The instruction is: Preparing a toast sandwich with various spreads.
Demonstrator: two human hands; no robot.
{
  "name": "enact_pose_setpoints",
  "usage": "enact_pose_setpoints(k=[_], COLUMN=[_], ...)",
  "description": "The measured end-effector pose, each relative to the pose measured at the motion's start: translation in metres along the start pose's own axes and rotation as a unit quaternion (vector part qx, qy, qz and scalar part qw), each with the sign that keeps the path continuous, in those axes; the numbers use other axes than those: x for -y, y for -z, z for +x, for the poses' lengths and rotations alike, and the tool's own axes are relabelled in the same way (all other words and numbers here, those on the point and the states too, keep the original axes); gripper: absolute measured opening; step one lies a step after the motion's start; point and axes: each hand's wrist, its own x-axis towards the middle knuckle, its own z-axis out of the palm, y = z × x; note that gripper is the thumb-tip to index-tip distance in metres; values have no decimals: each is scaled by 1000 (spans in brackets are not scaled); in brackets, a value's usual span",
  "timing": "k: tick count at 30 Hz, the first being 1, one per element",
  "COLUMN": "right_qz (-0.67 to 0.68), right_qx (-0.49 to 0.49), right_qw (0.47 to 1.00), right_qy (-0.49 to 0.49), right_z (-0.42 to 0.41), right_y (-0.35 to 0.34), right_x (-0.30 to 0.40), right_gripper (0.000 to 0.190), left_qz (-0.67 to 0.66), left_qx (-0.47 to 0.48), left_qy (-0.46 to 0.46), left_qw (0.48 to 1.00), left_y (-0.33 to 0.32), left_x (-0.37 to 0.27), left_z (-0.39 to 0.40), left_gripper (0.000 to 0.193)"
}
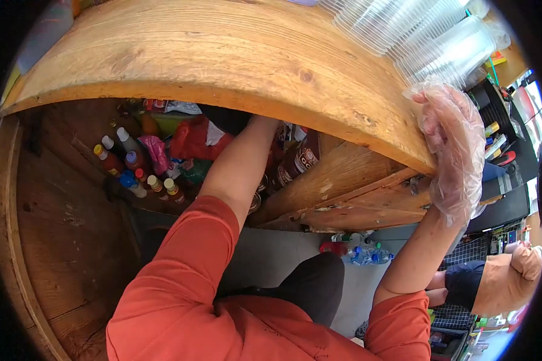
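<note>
My left forearm [235, 167] reaches under the wooden countertop [262, 49] into an open cabinet; the left hand itself is hidden behind the counter's front edge. Just beside the forearm lie a red plastic bag [189, 140] and a large dark-brown labelled bottle [298, 158]. A black object [223, 118] shows behind the arm, partly covered. My right hand [447, 122], in a clear disposable plastic glove, rests against the counter's right corner with its fingers bent. Whether it grips the edge is not plain. Stacked clear plastic containers [447, 49] stand right by its fingertips.
Several sauce bottles [162, 187] stand at the cabinet's left, near a pink plastic bag [153, 151]. Wooden cabinet doors [58, 216] hang open on both sides. Plastic bottles [366, 253] lie on the grey floor. Another person [497, 280] bends over at the far right.
</note>
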Motion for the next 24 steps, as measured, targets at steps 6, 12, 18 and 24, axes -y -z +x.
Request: enact_pose_setpoints(k=[6,12,18,24], right_qz=[1,34,55,48], right_qx=[-4,12,0,3], right_qw=[1000,996,998,999], right_qy=[-20,-81,-35,-3], right_z=[1,0,-1,-2], right_y=[2,3,3,4], right_x=[0,10,-4,-4], right_gripper=[23,23,27,29], left_qz=[-20,-38,-56,-64], left_qx=[-23,-48,-72,-96], left_qy=[-7,-13,-15,-8], left_qw=[1000,998,996,993], left_y=[-1,4,11,9], left_x=[6,10,17,20], left_z=[1,1,-3,3], left_gripper=[49,49,48,48])
